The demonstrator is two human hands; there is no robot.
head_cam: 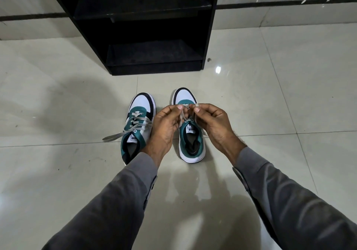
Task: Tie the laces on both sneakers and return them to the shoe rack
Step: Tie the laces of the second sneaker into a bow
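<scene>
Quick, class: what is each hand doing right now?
Left hand: closed, pinching the grey lace of the right-side teal-and-white sneaker.
Right hand: closed, pinching the same lace.

Both hands (190, 122) pinch right sneaker (190, 133) laces (185, 117)

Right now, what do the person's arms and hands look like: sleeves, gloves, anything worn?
Both arms wear long grey sleeves that end at the wrists. The left sleeve shows an open cuff slit with a dark button at its edge; the right sleeve shows a lighter cuff edge. The left hand and right hand are bare: no gloves, and no rings or watch visible.
</scene>
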